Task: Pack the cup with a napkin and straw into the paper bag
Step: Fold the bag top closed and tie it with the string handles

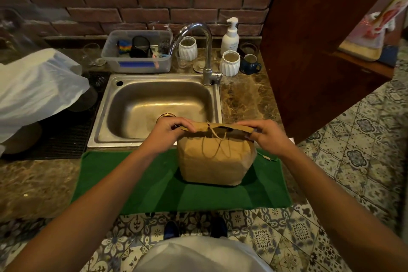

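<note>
My left hand [170, 133] and right hand [268, 137] pinch the folded top of the paper bag [215, 161] standing upright on the green mat [136, 185] by the counter's front edge

The paper bag [215, 159] is being stood upright on the mat [132, 183], at 6 o'clock from the sink [154, 104]. Its top edge is being pinched by the left hand [170, 132] at 9 o'clock and the right hand [268, 136] at 3 o'clock (contents hidden). The faucet [198, 48] is being seen at 12 o'clock.
</note>
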`<state>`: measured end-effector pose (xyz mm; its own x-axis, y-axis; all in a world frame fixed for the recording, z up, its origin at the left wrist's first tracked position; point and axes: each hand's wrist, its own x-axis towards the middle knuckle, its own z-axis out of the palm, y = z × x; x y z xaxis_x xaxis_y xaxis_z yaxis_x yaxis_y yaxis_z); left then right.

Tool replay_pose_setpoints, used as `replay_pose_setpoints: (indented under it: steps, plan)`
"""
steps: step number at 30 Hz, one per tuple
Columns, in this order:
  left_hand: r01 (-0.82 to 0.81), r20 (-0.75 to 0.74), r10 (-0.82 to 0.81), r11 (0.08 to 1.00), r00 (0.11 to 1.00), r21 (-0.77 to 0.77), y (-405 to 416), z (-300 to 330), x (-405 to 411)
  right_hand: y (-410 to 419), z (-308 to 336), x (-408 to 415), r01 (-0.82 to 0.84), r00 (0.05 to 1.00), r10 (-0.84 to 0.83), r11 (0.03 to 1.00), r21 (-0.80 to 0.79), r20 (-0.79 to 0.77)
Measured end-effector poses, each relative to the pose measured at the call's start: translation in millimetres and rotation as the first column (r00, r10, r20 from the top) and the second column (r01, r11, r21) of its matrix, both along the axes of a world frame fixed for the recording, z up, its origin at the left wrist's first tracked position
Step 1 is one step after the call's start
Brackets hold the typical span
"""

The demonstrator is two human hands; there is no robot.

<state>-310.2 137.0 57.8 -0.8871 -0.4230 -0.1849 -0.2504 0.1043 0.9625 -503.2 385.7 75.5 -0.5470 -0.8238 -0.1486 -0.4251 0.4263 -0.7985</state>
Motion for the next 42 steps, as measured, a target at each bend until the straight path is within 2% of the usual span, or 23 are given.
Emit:
replay_pose_setpoints:
  steps: [6,8,9,11,12,14,17,18,20,22,24,26,32,37,42]
  plan:
    - [0.128,0.021,-0.129,0.991,0.991,0.030,-10.3,13.7,-0.5,-4.3,3.7,-0.8,0.015,0.999,-0.015,1.000,0.016,0.038]
    - [0.099,0.060,-0.096,0.993,0.994,-0.061,-8.4,25.2,-4.9,-5.6,3.4,1.3,0.010,1.000,-0.011,1.000,0.016,0.013]
    - [0.070,0.071,-0.059,0.984,0.996,-0.166,-5.7,30.7,-8.9,-6.4,2.9,2.9,0.007,1.000,-0.006,1.000,0.012,-0.012]
    - [0.034,0.063,-0.010,0.919,0.998,-0.393,4.0,40.5,-20.8,-7.4,2.4,6.7,0.002,0.998,-0.003,1.000,-0.006,-0.061]
    - [0.048,0.059,-0.024,0.889,0.998,-0.456,10.4,44.5,-27.9,-7.4,2.4,8.5,-0.001,0.997,-0.001,1.000,-0.020,-0.082]
    - [0.195,0.137,-0.144,0.821,0.980,-0.537,20.7,46.0,-42.3,-7.2,1.1,11.3,-0.003,0.993,-0.002,0.999,-0.041,-0.116]
    - [0.453,0.356,-0.284,0.627,0.890,-0.633,28.7,30.7,-54.5,-5.6,-1.1,12.6,0.022,0.987,-0.025,1.000,-0.020,-0.159]
    - [0.479,0.387,-0.286,0.590,0.877,-0.650,29.7,26.1,-54.5,-4.7,-1.2,12.7,0.032,0.983,-0.034,0.999,-0.012,-0.183]
    - [0.478,0.388,-0.282,0.571,0.878,-0.667,30.8,21.0,-52.8,-1.8,0.2,12.0,0.020,0.970,-0.015,1.000,0.017,-0.241]
    - [0.467,0.377,-0.276,0.573,0.884,-0.674,31.2,18.5,-51.5,2.7,5.7,8.2,-0.054,0.969,0.079,0.992,0.110,-0.234]
    - [0.455,0.371,-0.266,0.577,0.890,-0.678,30.5,18.0,-50.8,4.2,16.4,2.0,-0.142,0.970,0.177,0.968,0.206,-0.163]
    - [0.448,0.364,-0.263,0.570,0.894,-0.689,28.2,16.3,-50.3,-2.6,23.2,-3.3,-0.193,0.966,0.223,0.959,0.207,-0.130]
    - [0.431,0.349,-0.253,0.562,0.902,-0.706,27.4,17.3,-44.3,-37.1,12.7,-0.6,-0.261,0.931,0.293,0.951,0.166,-0.217]
    - [0.369,0.286,-0.249,0.766,0.925,-0.526,-4.8,10.3,-13.6,-28.8,6.0,-8.6,-0.206,0.952,0.228,0.971,0.124,-0.204]
    - [0.378,0.280,-0.291,0.860,0.915,-0.342,-13.5,8.0,6.8,-32.6,1.5,-6.8,-0.195,0.968,0.209,0.975,0.107,-0.137]
